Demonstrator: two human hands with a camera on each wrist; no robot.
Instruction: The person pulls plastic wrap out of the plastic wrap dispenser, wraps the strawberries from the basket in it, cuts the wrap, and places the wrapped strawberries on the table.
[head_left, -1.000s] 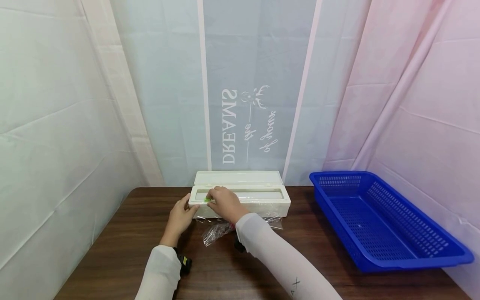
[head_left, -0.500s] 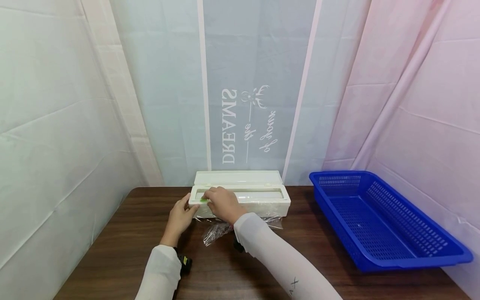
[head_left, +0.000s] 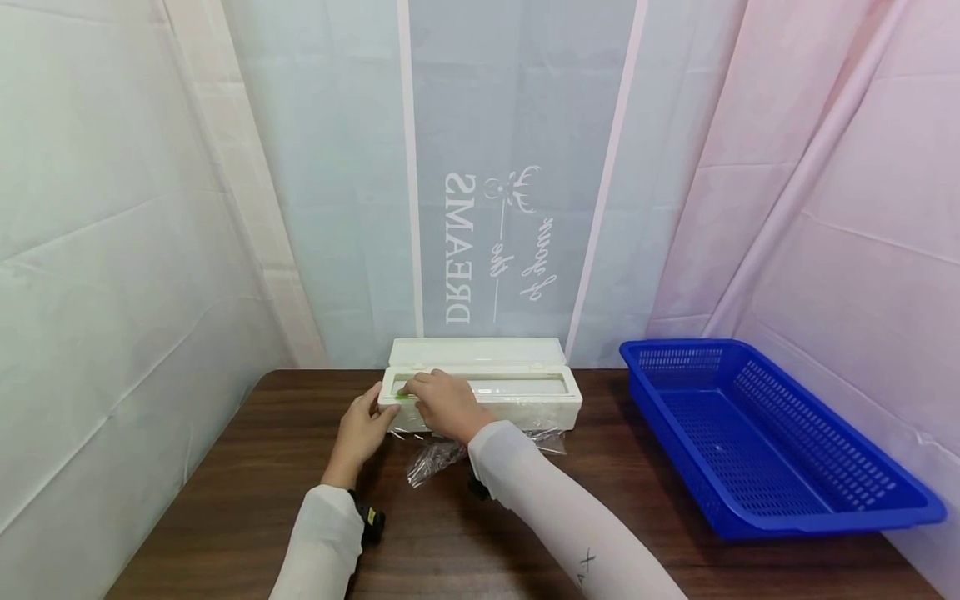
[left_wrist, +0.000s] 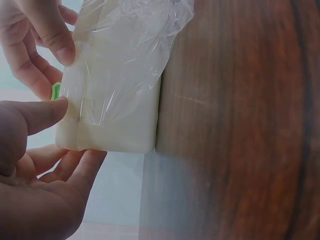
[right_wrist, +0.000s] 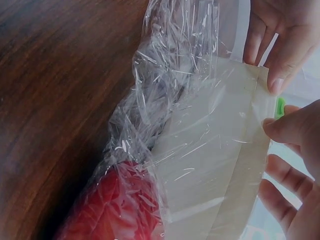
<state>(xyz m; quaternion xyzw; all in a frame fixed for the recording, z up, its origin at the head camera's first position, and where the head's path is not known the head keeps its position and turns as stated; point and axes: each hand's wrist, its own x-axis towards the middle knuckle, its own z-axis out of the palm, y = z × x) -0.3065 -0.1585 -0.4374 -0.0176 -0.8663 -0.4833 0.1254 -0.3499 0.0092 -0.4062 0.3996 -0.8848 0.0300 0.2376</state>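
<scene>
Dark wood-grain table (head_left: pixel 225 475), pale cloth walls (head_left: pixel 112 192) — we see the left hand (head_left: pixel 362 432) clamped on a white box (head_left: pixel 525 414), the right hand (head_left: pixel 450 407) at a green tab (right_wrist: pixel 280 107) — whether pinching, we cannot tell.

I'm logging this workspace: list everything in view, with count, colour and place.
Table: one, brown, foreground
Box: one, white, table's far side
Lid: one, white, open behind box
Film: one, clear, over box front
Tab: one, green, box's left end
Wrapped item: one, red, before box
Basket: one, blue, right
Cloth: count unclear, pale, around table
Wrist devices: two, black, foreground
Sleeves: two, white, foreground
Left hand: one, gripping box's left end
Right hand: one, pinching tab
</scene>
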